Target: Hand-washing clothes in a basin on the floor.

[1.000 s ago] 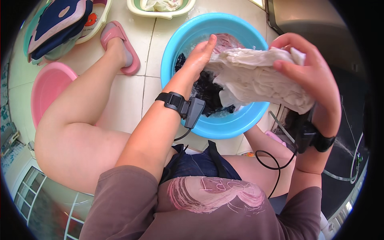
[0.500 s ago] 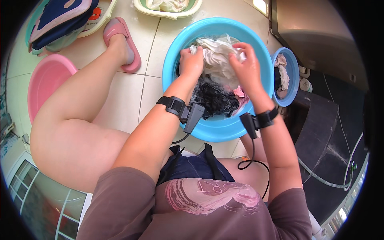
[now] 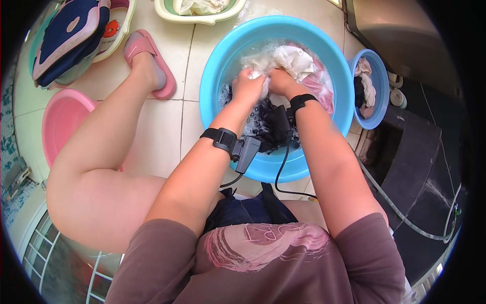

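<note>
A large blue basin [image 3: 215, 76] of sudsy water stands on the tiles in front of me. Inside it, my left hand [image 3: 248, 85] and my right hand [image 3: 282, 81] are close together, both closed on a wet white garment [image 3: 293, 60]. Part of the white cloth bunches up beyond my knuckles. Pink cloth [image 3: 320, 86] lies along the basin's right side. Under my wrists, dark cloth [image 3: 263, 124] soaks in the foam. A black strap with a small device sits on each of my forearms.
Right of the basin stands a smaller blue tub [image 3: 377, 96] with clothes. At the left are a pink basin [image 3: 63, 116] and a navy-and-pink bag [image 3: 68, 38]. A pale basin [image 3: 202, 19] with white cloth stands beyond. A grey hose [image 3: 400, 218] runs along the right.
My right hand has moved left and down beside my left hand, and is now closed on the white garment. More of the pink cloth shows at the right.
</note>
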`<state>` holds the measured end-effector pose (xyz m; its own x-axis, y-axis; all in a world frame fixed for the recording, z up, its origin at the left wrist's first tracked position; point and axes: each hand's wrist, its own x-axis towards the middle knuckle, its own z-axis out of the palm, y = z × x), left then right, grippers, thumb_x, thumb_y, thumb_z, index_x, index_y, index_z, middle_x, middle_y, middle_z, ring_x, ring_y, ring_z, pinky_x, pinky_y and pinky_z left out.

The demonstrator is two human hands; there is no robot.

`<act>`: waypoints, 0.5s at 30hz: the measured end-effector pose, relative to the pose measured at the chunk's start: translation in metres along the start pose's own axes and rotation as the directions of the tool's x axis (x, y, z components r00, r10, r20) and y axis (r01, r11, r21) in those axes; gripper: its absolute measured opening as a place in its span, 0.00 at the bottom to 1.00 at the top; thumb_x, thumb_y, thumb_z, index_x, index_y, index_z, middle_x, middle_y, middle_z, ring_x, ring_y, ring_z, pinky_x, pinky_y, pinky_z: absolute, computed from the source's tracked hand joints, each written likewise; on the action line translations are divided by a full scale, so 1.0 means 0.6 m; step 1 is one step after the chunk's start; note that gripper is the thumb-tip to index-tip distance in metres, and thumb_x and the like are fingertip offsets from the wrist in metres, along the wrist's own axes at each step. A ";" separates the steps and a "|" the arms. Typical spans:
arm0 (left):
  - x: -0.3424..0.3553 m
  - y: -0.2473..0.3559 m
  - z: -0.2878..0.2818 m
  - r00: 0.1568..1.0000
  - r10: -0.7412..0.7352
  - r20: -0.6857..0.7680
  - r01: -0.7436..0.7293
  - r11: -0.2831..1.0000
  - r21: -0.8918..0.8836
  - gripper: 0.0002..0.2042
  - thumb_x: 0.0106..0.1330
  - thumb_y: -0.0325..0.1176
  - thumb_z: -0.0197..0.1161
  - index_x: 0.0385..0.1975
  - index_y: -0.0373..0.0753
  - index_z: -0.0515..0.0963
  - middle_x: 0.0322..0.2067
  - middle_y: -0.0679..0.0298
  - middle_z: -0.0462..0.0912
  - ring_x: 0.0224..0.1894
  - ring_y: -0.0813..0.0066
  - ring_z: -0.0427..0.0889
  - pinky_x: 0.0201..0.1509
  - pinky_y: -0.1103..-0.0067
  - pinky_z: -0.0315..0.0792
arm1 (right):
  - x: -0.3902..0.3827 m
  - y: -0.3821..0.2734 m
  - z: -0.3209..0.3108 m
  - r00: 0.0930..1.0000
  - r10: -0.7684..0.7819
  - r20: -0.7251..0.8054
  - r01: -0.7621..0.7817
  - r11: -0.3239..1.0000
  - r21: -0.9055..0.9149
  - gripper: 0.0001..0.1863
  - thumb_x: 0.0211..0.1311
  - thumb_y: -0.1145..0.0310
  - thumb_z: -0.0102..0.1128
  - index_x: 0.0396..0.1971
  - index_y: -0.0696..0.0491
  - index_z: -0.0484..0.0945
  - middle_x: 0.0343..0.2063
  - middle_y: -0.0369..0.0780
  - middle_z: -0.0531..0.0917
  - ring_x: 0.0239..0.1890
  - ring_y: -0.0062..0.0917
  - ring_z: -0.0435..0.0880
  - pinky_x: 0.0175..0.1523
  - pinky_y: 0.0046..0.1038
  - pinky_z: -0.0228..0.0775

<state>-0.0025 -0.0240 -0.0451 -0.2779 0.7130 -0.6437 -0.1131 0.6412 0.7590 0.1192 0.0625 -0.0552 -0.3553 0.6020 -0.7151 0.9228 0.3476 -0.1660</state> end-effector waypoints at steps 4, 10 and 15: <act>-0.034 0.040 -0.011 0.957 -0.072 -0.282 0.052 0.995 -0.080 0.26 0.57 0.40 0.64 0.54 0.33 0.69 0.52 0.49 0.73 0.54 0.59 0.73 0.54 0.70 0.70 | -0.061 -0.001 -0.028 0.978 -0.145 -0.152 0.159 0.983 0.088 0.26 0.46 0.71 0.67 0.49 0.55 0.76 0.44 0.50 0.81 0.49 0.42 0.79 0.54 0.34 0.70; -0.094 0.067 0.025 0.799 -0.594 -0.088 0.471 0.711 -0.522 0.27 0.62 0.47 0.56 0.58 0.40 0.64 0.60 0.48 0.65 0.60 0.57 0.67 0.59 0.53 0.62 | -0.239 0.003 -0.142 0.945 0.059 -0.322 0.180 0.728 0.661 0.21 0.45 0.73 0.65 0.44 0.57 0.76 0.35 0.38 0.81 0.38 0.21 0.79 0.44 0.24 0.72; -0.155 0.105 0.046 0.668 -0.370 0.646 0.741 0.413 -0.530 0.45 0.60 0.75 0.27 0.60 0.40 0.63 0.51 0.45 0.71 0.49 0.55 0.76 0.48 0.54 0.73 | -0.391 -0.053 -0.237 0.891 0.105 -0.443 0.356 0.443 0.822 0.16 0.48 0.79 0.67 0.38 0.53 0.74 0.32 0.35 0.79 0.34 0.17 0.78 0.38 0.20 0.72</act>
<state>0.0426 -0.0422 0.0599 0.4721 0.4224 -0.7737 -0.7580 0.6426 -0.1116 0.1522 0.0126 0.2143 -0.2855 0.8907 -0.3538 0.4048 -0.2225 -0.8869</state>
